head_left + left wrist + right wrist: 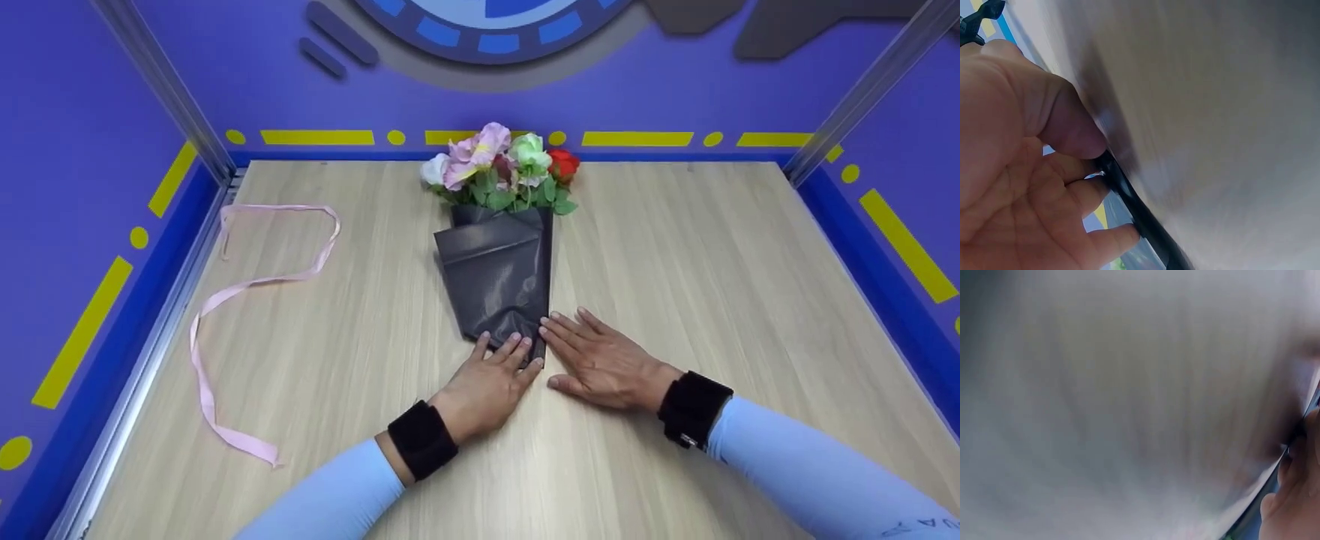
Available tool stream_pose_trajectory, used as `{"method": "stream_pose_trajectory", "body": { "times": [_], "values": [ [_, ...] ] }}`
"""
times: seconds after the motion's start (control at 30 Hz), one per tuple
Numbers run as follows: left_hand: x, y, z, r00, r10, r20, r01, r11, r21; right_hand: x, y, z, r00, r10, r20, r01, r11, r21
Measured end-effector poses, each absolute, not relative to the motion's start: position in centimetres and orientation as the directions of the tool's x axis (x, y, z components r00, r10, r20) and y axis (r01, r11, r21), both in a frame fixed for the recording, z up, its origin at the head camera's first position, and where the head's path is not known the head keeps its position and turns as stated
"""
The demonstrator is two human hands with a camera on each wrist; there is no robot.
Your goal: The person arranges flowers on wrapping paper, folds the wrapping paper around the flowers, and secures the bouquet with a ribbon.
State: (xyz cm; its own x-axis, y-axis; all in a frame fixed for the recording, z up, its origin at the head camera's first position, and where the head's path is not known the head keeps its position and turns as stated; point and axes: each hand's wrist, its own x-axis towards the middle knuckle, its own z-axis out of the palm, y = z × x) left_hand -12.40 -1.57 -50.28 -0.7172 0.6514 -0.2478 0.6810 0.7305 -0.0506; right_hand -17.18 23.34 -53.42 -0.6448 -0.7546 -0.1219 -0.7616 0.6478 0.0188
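Note:
A bouquet of artificial flowers in pink, white, pale green and red lies on the table, wrapped in black paper with its blooms toward the back wall. My left hand presses spread fingertips on the lower end of the wrap. In the left wrist view, those fingers meet the edge of the dark wrap close to the tabletop. Beside the lower right edge of the wrap, my right hand lies palm down, fingers extended and fingertips right at that edge. Only part of the right hand shows in the right wrist view.
A long pink ribbon lies in loose curves on the left of the wooden table. Blue-purple panels with yellow marks and metal posts enclose the table at the back and sides.

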Motion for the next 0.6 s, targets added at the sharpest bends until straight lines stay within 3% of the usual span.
{"method": "stream_pose_trajectory", "body": {
  "times": [0.6],
  "values": [
    [-12.6,-1.0,-50.1,-0.717,0.635,-0.289,0.670,0.742,-0.030,-19.1,23.2,-53.2,-0.675,-0.724,-0.143,-0.730,0.684,-0.017]
  ]
}}
